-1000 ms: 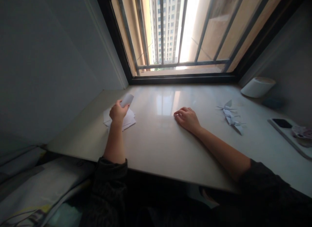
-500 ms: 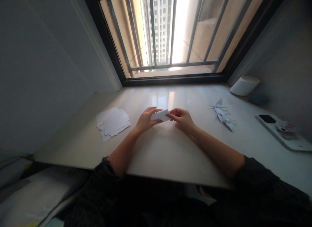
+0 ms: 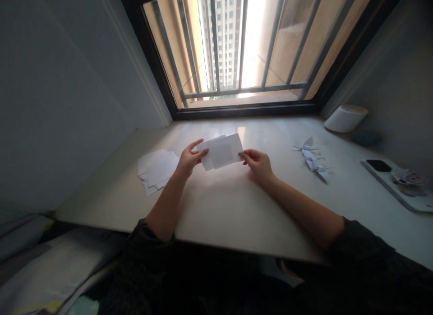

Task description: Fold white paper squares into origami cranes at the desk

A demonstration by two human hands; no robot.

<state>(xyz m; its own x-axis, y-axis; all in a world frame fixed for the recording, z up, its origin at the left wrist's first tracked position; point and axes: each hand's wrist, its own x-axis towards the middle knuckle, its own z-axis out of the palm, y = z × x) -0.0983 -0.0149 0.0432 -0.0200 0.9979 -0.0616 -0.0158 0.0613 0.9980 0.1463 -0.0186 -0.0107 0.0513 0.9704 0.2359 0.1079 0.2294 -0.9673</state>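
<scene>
A white sheet of paper (image 3: 221,151), with overlapping layers or a second sheet, is held up just above the sill between both hands. My left hand (image 3: 191,158) pinches its left end, thumb in front and fingers partly behind. At the right edge, my right hand (image 3: 257,161) grips the paper between thumb and fingertips. Whether it is one folded sheet or two sheets I cannot tell. Left of my left hand lies a loose pile of white paper sheets (image 3: 160,169). Several folded paper cranes (image 3: 313,159) lie in a row to the right of my right hand.
A white cylindrical container (image 3: 345,118) stands at the back right by the window frame. A phone (image 3: 392,184) with an ornament on its back lies at the far right. The barred window (image 3: 237,53) is behind the pale sill (image 3: 216,211), whose front edge faces me.
The paper, a narrow strip between my fingers before, now spreads out as a wider area. My hands have moved apart, the left one to the left. The view has shifted slightly.
</scene>
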